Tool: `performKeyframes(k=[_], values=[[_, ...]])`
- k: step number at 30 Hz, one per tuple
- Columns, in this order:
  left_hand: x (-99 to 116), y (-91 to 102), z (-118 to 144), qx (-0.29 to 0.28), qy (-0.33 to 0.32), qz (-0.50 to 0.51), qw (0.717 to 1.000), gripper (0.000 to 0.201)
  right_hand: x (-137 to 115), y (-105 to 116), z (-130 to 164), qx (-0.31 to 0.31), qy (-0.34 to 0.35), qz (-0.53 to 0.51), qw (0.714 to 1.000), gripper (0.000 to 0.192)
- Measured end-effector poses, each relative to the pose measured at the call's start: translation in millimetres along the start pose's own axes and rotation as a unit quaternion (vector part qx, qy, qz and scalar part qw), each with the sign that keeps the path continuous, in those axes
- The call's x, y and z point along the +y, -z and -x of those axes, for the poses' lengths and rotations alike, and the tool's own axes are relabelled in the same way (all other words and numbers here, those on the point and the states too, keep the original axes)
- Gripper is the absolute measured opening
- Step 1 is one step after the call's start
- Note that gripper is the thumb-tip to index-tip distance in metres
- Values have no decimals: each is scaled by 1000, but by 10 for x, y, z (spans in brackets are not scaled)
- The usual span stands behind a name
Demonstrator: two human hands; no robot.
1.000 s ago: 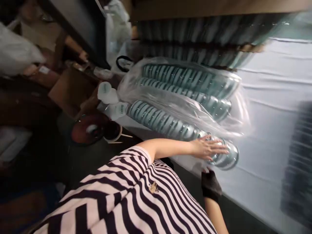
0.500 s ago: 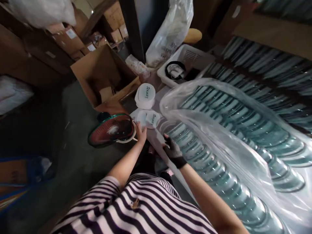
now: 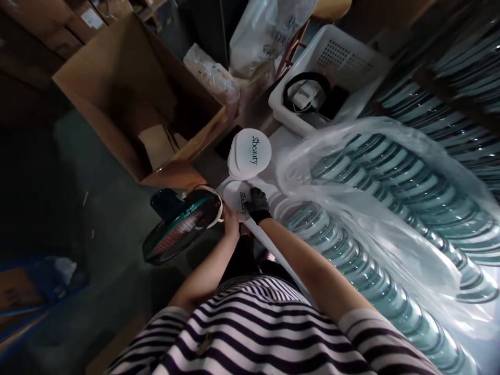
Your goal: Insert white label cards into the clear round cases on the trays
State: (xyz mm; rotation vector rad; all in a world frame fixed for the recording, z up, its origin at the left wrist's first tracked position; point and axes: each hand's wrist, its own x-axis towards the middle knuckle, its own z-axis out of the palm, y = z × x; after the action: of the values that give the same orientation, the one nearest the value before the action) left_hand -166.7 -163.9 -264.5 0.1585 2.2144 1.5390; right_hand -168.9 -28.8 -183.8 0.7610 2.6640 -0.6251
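My bare left hand (image 3: 231, 221) and my black-gloved right hand (image 3: 257, 204) meet at a low white round lid (image 3: 237, 194) printed with dark lettering, at the table corner. The left hand's fingers hold its near edge and the glove grips its right side. A taller stack of the same white lids (image 3: 250, 153) stands just behind it. Rows of clear greenish glass dishes (image 3: 351, 260) lie on edge to the right, partly under a clear plastic sheet (image 3: 375, 208).
A white plastic basket (image 3: 351, 57) holding a black ring sits behind the lids. An open cardboard box (image 3: 128, 99) and a floor fan (image 3: 182, 224) are on the left. Plastic bags (image 3: 269, 31) hang at the back. The floor is dark.
My view swung from the far end of the glass rows to the table corner. Both hands left the plastic-covered glass and closed in on the low white lid.
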Motion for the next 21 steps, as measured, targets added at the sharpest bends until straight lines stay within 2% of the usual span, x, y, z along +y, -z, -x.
performKeyframes(k=[4,7,10,12,14,18,21], values=[[152,17,136,-24,93,125,988,43,32,45,16,14,-32,-82,996,72],[302,-34,235,-52,125,197,971,40,182,196,169,-4,-69,-170,983,61],[431,-47,241,-30,152,223,962,58,310,379,375,-14,-4,-154,988,44],[504,-21,173,21,133,199,971,74,368,468,453,-10,84,-106,991,37],[571,23,69,56,71,149,985,74,416,504,462,0,141,-67,988,36],[665,98,-123,11,-58,31,998,42,484,439,393,74,127,-58,987,51],[679,77,-191,0,-75,-1,997,46,487,364,382,114,111,-60,985,62]])
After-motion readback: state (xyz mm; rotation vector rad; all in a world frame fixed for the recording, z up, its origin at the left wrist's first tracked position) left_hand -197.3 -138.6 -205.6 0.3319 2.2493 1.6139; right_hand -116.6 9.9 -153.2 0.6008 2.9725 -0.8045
